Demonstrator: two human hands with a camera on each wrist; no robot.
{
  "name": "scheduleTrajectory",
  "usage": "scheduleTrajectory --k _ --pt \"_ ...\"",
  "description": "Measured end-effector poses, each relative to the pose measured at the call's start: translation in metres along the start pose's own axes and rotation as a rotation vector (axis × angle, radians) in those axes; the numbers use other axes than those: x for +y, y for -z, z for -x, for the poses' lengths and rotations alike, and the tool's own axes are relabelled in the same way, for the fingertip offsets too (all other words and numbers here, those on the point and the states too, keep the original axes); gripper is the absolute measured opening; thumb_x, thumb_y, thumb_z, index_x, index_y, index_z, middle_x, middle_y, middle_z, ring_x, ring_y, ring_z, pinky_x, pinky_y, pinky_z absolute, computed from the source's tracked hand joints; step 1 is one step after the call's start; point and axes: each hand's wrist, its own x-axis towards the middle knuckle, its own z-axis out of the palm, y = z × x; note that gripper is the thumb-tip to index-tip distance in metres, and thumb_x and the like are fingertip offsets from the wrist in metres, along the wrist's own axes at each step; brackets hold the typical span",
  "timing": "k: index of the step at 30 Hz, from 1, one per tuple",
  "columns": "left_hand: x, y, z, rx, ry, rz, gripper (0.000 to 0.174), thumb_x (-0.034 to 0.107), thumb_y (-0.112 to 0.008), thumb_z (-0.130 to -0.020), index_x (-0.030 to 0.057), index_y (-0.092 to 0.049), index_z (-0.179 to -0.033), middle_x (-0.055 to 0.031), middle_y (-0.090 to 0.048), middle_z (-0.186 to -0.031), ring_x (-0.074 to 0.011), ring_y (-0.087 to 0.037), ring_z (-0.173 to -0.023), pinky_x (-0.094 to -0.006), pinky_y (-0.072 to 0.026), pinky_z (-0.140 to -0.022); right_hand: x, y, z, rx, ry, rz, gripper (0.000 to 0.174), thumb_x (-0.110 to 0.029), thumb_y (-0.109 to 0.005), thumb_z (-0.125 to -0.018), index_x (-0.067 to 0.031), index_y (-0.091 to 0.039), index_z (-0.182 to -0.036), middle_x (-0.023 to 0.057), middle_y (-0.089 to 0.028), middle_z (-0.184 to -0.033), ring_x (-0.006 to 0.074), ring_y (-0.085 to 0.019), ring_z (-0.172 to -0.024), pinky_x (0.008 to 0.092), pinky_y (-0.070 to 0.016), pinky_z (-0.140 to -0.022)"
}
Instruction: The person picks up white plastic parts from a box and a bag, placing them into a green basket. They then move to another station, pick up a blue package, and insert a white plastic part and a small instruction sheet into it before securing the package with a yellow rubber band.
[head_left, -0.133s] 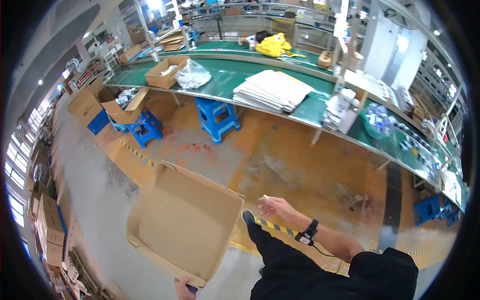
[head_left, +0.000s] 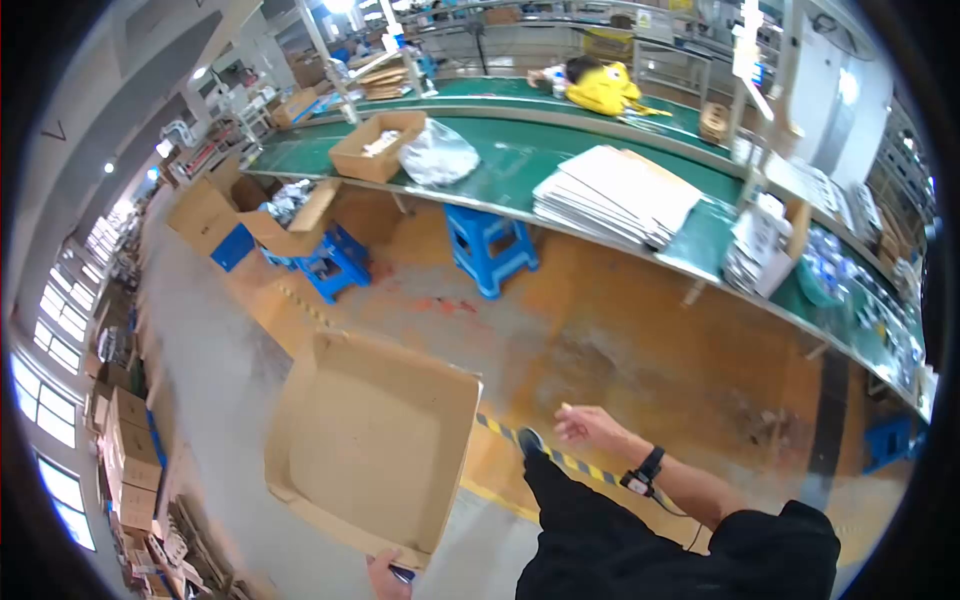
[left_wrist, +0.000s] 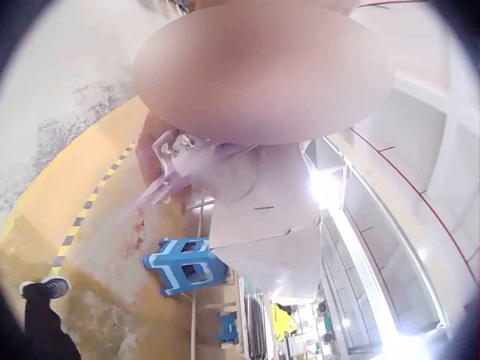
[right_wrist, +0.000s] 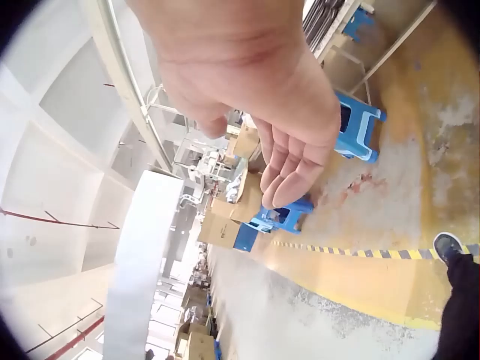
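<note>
Just past the fingers of the L hand [head_left: 386,578]: open cardboard tray [head_left: 375,440], near edge gripped. R hand [head_left: 598,430] has its fingers loosely curled, empty afaict; shoe [head_left: 531,440] down below em, blue stool [head_left: 490,250] farther out w/ green bench [head_left: 508,155].

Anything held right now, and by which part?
The left hand holds the cardboard tray by its near edge, close to a corner; the right hand holds nothing visible.

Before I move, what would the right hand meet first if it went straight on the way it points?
Most likely the cardboard tray: in the head view the right hand points roughly toward its far right corner, across a gap. Depth is unclear, so it might pass above or below.
</note>
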Motion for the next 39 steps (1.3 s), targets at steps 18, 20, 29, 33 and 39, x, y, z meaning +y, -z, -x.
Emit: scheduleTrajectory --k 18,20,29,33,39 --pt "0.339 -0.118 -0.51 0.163 -0.168 0.094 0.048 0.003 -0.064 -0.078 -0.0004 -0.055 -0.125 -0.0158 -0.065 -0.114 -0.0309 -0.066 -0.102 -0.0467 -0.0573 -0.089 -0.282 -0.205 -0.559 -0.048 0.083 0.317 0.043 -0.036 -0.062 -0.104 0.0003 -0.065 -0.127 0.0067 -0.072 -0.105 0.0123 -0.068 -0.091 0.0281 -0.0572 -0.079" --pt "0.381 -0.147 -0.585 0.135 -0.192 0.165 0.065 0.0 -0.063 -0.075 -0.0013 -0.049 -0.138 -0.0175 -0.062 -0.123 -0.0328 -0.065 -0.11 -0.0473 -0.0565 -0.093 -0.316 -0.206 -0.6 -0.023 0.096 0.304 0.041 -0.033 -0.062 -0.104 0.001 -0.065 -0.127 0.0063 -0.072 -0.104 0.0116 -0.068 -0.09 0.0273 -0.057 -0.079" --pt "0.555 -0.263 -0.844 0.063 -0.173 0.001 0.049 0.011 -0.065 -0.078 -0.0057 -0.058 -0.124 -0.0151 -0.065 -0.114 -0.0312 -0.068 -0.102 -0.0438 -0.0568 -0.089 -0.542 -0.198 -0.712 0.309 0.331 0.371 0.037 -0.027 -0.063 -0.104 0.0005 -0.065 -0.129 0.0072 -0.074 -0.103 0.0123 -0.071 -0.088 0.0265 -0.0572 -0.078" --pt "0.582 -0.315 -0.919 0.099 -0.194 0.013 0.049 0.01 -0.066 -0.078 -0.0056 -0.06 -0.124 -0.016 -0.066 -0.114 -0.0313 -0.068 -0.102 -0.0435 -0.0567 -0.089 -0.61 -0.197 -0.838 0.236 0.426 0.398 0.038 -0.026 -0.062 -0.103 0.0013 -0.065 -0.129 0.0091 -0.074 -0.099 0.0131 -0.07 -0.085 0.0275 -0.0573 -0.074" --pt "0.622 -0.388 -1.02 0.131 -0.14 -0.005 0.046 0.011 -0.068 -0.079 -0.0046 -0.06 -0.122 -0.0153 -0.066 -0.113 -0.0311 -0.068 -0.101 -0.0447 -0.0579 -0.085 -0.649 -0.19 -1.077 0.018 0.297 0.934 0.057 -0.039 -0.067 -0.096 0.0044 -0.061 -0.133 0.0177 -0.074 -0.1 0.0249 -0.071 -0.087 0.0367 -0.0571 -0.078"
